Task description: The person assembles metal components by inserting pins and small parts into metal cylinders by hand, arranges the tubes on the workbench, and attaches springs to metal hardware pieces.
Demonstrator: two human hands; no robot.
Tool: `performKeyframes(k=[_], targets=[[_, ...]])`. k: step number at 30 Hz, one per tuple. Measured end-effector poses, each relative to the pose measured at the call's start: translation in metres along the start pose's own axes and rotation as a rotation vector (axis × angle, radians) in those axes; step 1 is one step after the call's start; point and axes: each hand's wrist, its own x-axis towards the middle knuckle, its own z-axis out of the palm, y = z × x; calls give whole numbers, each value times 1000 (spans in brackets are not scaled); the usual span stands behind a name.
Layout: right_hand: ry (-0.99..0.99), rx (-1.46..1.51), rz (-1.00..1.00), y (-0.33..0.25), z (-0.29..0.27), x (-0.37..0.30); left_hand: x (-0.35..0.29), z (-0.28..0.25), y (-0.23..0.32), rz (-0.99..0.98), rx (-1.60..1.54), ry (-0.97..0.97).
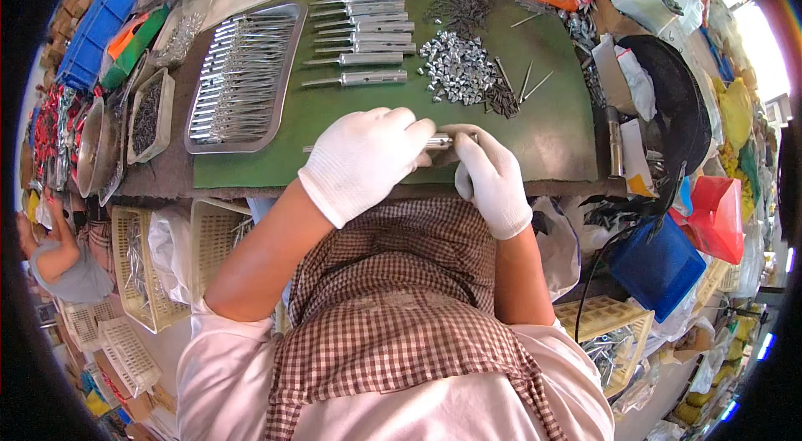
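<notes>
Checked apron [376,357] nearest, lower centre; your left hand [363,153] and right hand [494,178], fingers curled closed, grip a metal tube [438,141] at mid-frame; likely fitting its end; next calls for steady alignment.

The scene is bright; strong light comes from upper right, where the opening [762,48] looks white. The green mat [547,140] shows soft glare. Edges bend, corners are black.

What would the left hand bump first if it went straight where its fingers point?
Probably the right hand, close by on the right; the metal piece in the left hand shows between them, but depth is unclear.
</notes>
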Motion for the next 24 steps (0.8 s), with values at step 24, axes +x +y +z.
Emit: performKeyframes(k=[24], targets=[[-8, -97, -71, 2, -3, 2, -18, 10, 3, -99, -227, 62]])
